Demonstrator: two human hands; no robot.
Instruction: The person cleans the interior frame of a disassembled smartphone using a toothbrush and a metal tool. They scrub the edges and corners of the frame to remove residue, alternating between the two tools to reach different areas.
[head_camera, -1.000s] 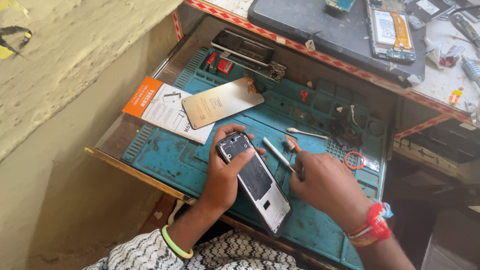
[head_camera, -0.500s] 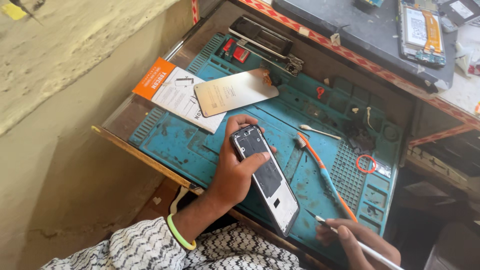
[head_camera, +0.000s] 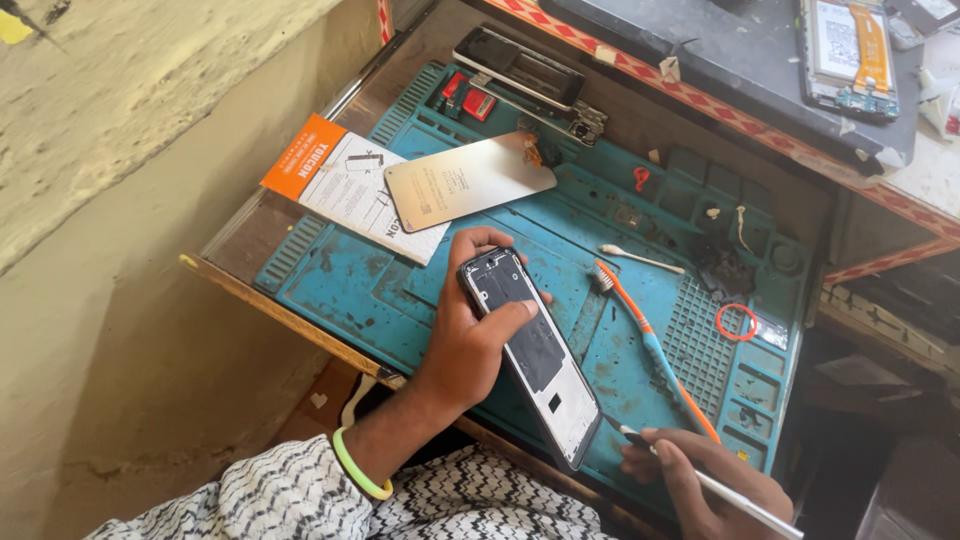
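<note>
My left hand (head_camera: 465, 345) grips an opened phone frame (head_camera: 535, 360) by its upper end, thumb across its inner side, holding it tilted above a blue repair mat (head_camera: 400, 290). My right hand (head_camera: 700, 475), at the bottom right, holds a thin white pen-like tool (head_camera: 735, 490) whose dark tip touches the phone's lower corner. An orange-and-blue toothbrush (head_camera: 650, 350) lies on the mat just right of the phone.
A metal back plate (head_camera: 468, 182) rests on an orange-and-white packet (head_camera: 345, 185) at the mat's far left. A cotton swab (head_camera: 640, 258), a red ring (head_camera: 737, 321) and small parts lie on the mat. Another phone (head_camera: 520, 68) and an open phone (head_camera: 845, 50) lie beyond.
My right hand left the toothbrush on the mat, drew back to the bottom right and now holds the white tool against the phone's lower corner. My left hand keeps its grip.
</note>
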